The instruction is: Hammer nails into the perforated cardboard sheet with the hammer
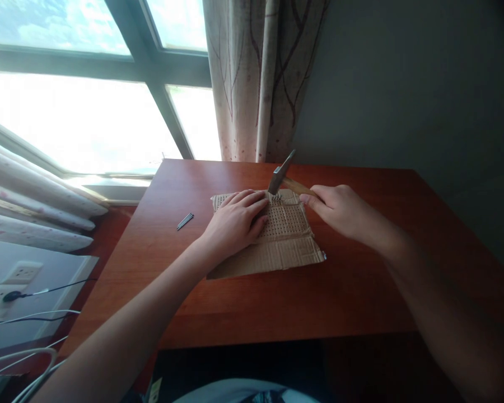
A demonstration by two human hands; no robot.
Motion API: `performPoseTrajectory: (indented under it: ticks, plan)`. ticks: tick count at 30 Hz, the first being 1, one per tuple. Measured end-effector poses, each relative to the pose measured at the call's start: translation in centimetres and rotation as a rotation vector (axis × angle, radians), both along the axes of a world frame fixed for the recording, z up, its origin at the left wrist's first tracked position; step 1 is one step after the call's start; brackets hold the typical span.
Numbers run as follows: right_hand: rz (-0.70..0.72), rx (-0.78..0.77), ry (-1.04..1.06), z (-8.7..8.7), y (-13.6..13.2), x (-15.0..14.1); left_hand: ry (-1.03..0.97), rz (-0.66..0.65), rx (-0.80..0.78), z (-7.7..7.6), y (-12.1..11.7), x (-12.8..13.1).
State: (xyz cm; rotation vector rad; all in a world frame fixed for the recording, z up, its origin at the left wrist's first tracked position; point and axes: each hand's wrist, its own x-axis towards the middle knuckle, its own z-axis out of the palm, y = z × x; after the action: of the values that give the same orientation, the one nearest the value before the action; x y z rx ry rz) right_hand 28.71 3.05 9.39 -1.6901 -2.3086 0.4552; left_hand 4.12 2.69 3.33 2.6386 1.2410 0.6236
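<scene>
My right hand (340, 207) is wrapped round the wooden handle of a hammer (279, 174). Its metal head is tilted just above the far edge of a piece of cardboard (285, 253). Rows of small holes dot the cardboard's far half. Several nails (276, 198) stand in it in a short row under the hammer head. My left hand (237, 224) lies on the cardboard left of these nails, fingers stretched out and thumb apart. What is under its palm is hidden. A small bundle of loose nails (185, 221) lies on the table to the left.
Everything rests on a reddish-brown wooden table (252, 313). Behind it hang a patterned curtain (243, 84) and a bright window (75, 117). A dark wall (382, 84) stands at the back right. At lower left are a wall socket (23, 272) and several cables (37, 319).
</scene>
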Motion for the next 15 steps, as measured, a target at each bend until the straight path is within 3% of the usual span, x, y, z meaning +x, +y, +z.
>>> performPoseTrajectory:
  ticks: [4, 9, 12, 15]
  plan:
    - [-0.006, -0.003, 0.028, -0.2, 0.0, 0.3, 0.003, 0.002, -0.002, 0.0, 0.0, 0.0]
    - [-0.017, 0.135, 0.233, -0.1, -0.2, 1.0, 0.007, 0.014, -0.004, -0.1, 0.0, 0.0]
    - [-0.080, 0.215, 0.509, -0.6, -0.3, 1.4, -0.002, 0.021, -0.006, -0.2, 0.0, 0.0]
    - [-0.107, 0.217, 0.938, -1.5, -0.2, 1.2, 0.003, 0.025, -0.007, -0.2, -0.1, 0.0]
